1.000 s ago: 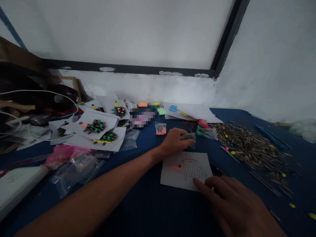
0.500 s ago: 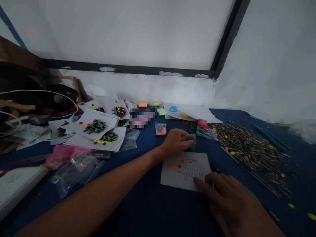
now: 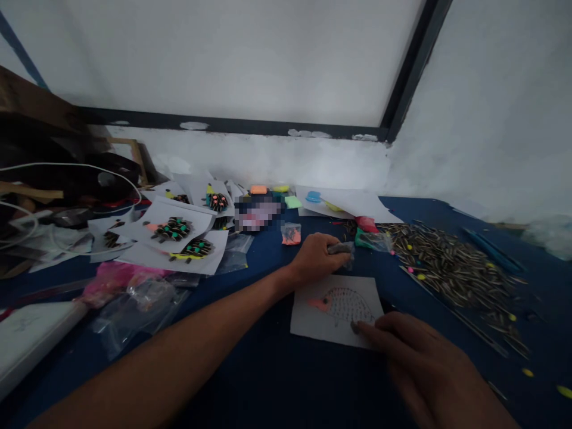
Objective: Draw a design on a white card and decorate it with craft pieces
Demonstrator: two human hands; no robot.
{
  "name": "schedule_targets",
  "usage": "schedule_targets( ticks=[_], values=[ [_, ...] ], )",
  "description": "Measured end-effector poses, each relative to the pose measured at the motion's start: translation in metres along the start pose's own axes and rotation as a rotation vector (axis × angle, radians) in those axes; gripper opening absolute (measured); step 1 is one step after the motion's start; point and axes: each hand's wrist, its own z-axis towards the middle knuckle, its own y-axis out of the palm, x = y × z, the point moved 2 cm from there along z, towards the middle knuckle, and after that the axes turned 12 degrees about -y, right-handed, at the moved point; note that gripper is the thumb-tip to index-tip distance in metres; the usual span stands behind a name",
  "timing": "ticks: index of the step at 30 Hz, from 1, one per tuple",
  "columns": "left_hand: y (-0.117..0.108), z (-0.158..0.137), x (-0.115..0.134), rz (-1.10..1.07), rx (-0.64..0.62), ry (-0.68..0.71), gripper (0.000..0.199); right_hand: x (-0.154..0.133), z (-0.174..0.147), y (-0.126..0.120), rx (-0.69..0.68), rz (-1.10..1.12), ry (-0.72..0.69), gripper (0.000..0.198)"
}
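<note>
A white paper [image 3: 322, 336] with a hedgehog drawing [image 3: 351, 305] lies before me on the blue tabletop; its face is filled in with pink. Beyond its top edge my left hand [image 3: 315, 259] is closed on a small clear bag of grey clay [image 3: 340, 250]. My right hand [image 3: 424, 357] rests over the paper's lower right corner, one digit reaching the drawing's lower edge and the other fingers curled in. A small dark bit [image 3: 354, 326] shows at that tip; its kind is unclear. The inside of this hand is hidden.
A pile of striped seeds [image 3: 451, 262] spreads at right, with tweezers [image 3: 465, 328] beside it. Finished hedgehogs [image 3: 174, 228] on paper sit left. Clay bags [image 3: 291, 234] stand at the back, plastic bags [image 3: 147, 304] and a white box [image 3: 40, 339] at left.
My right hand has shifted slightly right and lower, and its fingers lie differently; the dark bit now shows at the tip. My left hand stays in place.
</note>
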Motion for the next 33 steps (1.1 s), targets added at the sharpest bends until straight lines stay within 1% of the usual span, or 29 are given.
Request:
schedule_targets(
  ticks=[5, 11, 16, 21, 28, 31, 33],
  values=[
    [0.000, 0.000, 0.000, -0.007, 0.001, -0.012, 0.022, -0.001, 0.001, 0.002, -0.034, -0.025, -0.037, 0.044],
    [0.000, 0.000, -0.001, -0.005, 0.003, -0.005, 0.022, -0.003, -0.002, 0.011, -0.044, -0.011, -0.009, 0.045],
    [0.000, 0.000, -0.001, -0.010, -0.001, 0.009, 0.023, -0.001, -0.001, 0.004, -0.021, 0.006, 0.018, 0.043],
    [0.000, 0.000, 0.000, -0.007, -0.007, -0.012, 0.024, -0.002, 0.000, -0.002, -0.026, -0.043, -0.055, 0.041],
    [-0.001, 0.001, -0.001, -0.040, 0.001, -0.006, 0.024, -0.007, 0.002, 0.001, -0.064, -0.137, -0.140, 0.038],
    [-0.002, 0.001, -0.001, -0.070, -0.014, -0.029, 0.023, -0.005, 0.000, 0.001, -0.034, -0.140, -0.130, 0.038],
    [-0.003, 0.001, 0.000, -0.109, -0.021, -0.058, 0.024, -0.004, -0.003, 0.000, 0.001, -0.122, -0.096, 0.037]
  ],
)
